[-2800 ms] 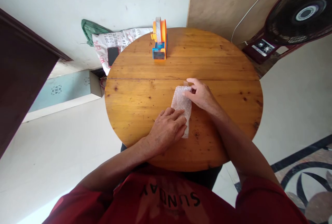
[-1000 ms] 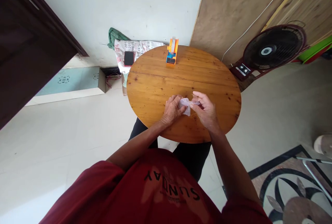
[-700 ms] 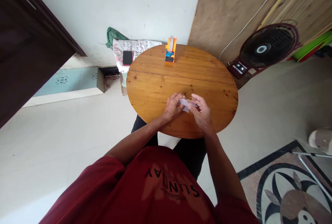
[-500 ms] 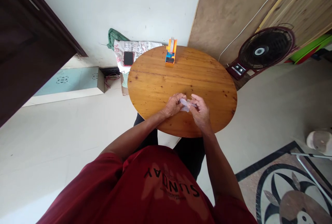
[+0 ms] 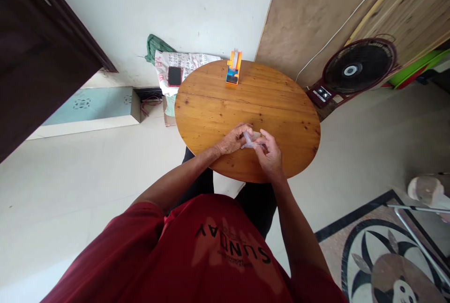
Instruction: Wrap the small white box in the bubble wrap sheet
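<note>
So the left hand (image 5: 234, 140) has one side of a crumpled see-through wrap (image 5: 249, 140) pinched, and the right hand (image 5: 270, 153) grips the other side, fingers bunched in. Wrap's over the near half of the round wooden table (image 5: 274, 101), can't tell if it's touching. Orange-and-blue tape dispenser (image 5: 233, 69) stands at the far edge, with a big dark fan (image 5: 358, 66) off to the right.

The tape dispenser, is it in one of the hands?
No, the tape dispenser stands far back on the table, apart from the left hand and the right hand.
</note>
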Tool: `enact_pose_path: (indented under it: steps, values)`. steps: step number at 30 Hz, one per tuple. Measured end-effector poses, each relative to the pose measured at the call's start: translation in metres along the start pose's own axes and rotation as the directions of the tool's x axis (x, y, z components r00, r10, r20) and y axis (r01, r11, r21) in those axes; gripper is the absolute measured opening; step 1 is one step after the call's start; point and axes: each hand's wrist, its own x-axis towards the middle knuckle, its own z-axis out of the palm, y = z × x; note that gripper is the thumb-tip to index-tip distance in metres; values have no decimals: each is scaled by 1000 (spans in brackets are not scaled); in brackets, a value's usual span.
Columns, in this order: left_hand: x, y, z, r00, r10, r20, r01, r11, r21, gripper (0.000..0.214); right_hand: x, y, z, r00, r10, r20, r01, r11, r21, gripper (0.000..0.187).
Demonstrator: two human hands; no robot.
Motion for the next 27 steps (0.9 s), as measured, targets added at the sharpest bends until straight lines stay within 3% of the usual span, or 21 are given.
enact_pose_path:
  steps: [6,9,12,14,20,27]
  values:
    - [-6,-4,-16,995,36,96,-36,999,-2,22,-8,7,3,993,-120,-16,117,986,-119,53]
    - [-9,-3,-21,991,120,57,-130,964,232,21,-8,7,2,992,-124,-6,122,982,-143,51]
    - [-15,2,-23,976,198,93,-217,819,530,25,-8,7,1,988,-153,0,151,973,-172,48]
    - [-20,8,-24,960,228,160,-277,731,623,30,-9,8,1,981,-193,9,191,962,-197,47]
    - [-34,14,-21,916,285,283,-402,637,658,46,-12,11,1,976,-215,45,219,936,-277,45]
    - [-23,3,-9,939,235,251,-342,711,614,34,-13,14,2,965,-262,36,260,918,-300,47]
